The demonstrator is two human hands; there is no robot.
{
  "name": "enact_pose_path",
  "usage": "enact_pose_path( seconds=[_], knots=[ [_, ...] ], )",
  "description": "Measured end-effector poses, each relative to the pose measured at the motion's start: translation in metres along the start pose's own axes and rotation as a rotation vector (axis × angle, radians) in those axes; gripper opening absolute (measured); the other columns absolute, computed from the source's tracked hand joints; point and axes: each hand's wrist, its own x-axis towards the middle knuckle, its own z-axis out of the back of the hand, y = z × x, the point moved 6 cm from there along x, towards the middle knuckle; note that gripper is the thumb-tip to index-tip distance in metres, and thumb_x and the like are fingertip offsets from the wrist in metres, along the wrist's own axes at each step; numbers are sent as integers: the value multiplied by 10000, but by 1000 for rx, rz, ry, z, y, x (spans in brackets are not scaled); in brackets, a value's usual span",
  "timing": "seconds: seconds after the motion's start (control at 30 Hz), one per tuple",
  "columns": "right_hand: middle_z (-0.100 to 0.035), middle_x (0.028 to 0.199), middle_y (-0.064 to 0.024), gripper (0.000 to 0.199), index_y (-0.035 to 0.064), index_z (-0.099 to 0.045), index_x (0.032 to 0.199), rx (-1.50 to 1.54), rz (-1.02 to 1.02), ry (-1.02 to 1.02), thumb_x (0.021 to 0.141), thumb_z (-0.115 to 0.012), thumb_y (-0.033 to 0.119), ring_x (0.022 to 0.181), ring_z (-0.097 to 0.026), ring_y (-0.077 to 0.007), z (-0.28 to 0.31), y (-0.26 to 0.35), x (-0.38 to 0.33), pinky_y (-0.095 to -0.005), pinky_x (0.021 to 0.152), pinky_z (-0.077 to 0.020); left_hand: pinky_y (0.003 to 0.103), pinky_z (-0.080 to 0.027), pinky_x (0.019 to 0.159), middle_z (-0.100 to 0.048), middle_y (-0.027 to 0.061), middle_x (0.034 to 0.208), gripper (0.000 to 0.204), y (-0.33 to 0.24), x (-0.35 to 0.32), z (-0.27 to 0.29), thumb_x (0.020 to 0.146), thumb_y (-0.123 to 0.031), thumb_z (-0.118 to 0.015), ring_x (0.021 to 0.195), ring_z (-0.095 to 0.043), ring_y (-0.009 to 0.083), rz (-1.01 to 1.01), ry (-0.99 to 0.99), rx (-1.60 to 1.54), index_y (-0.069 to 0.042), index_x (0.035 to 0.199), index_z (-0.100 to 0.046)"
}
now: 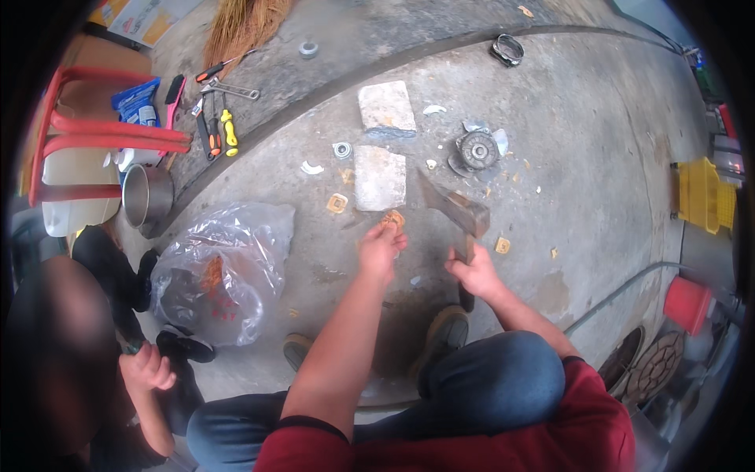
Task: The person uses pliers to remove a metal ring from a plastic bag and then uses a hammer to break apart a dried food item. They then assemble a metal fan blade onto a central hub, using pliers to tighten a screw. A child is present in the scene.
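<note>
My left hand [381,250] pinches a small orange-brown piece [393,219], just in front of a pale stone block [380,178]. Its exact kind is hard to make out. My right hand [476,274] grips the wooden handle of a hatchet [456,203], whose broad dark blade points toward the block. A second pale block [387,105] lies beyond the first. To their right stands a round, dark grey metal part [476,150] with broken pieces around it. Square orange-brown pieces, among them a flat square piece [336,203], are scattered on the concrete.
A clear plastic bag [259,259] with orange-brown material sits left, near another person's hand [147,368]. Hand tools, including a yellow screwdriver [229,132], lie beside a red metal frame [86,134] and steel pot [146,197]. A metal ring [508,50] lies far right.
</note>
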Motion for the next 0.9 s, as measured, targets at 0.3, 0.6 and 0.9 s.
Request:
enact_pose_path(
  seconds=[0.3,0.6,0.9],
  knots=[
    [-657,863,-195,294,65,-553,924,-989,-77,-116,745,-734,210,842,-654,-397,59,-65,-32,-491,726,-529,269,-508,822,-658,59,1008,223,-133,-133,23,961,-119,-634,899,-635,130,-529,138,498,20,1133,-605],
    [-624,986,-165,264,38,-640,1027,-842,543,228,799,-721,143,885,-629,-359,-11,114,2,-424,740,-532,298,-524,702,-637,116,886,168,-231,-263,61,886,-71,-691,757,-646,209,-804,86,827,-4,1033,-643],
    [-589,917,-68,210,66,-680,982,-235,620,673,803,-753,150,666,-579,-155,-242,329,-47,-296,602,-479,293,-489,578,-622,97,801,152,-283,-319,140,844,-56,-711,633,-610,189,-857,-28,1067,-5,979,-664]
  ],
)
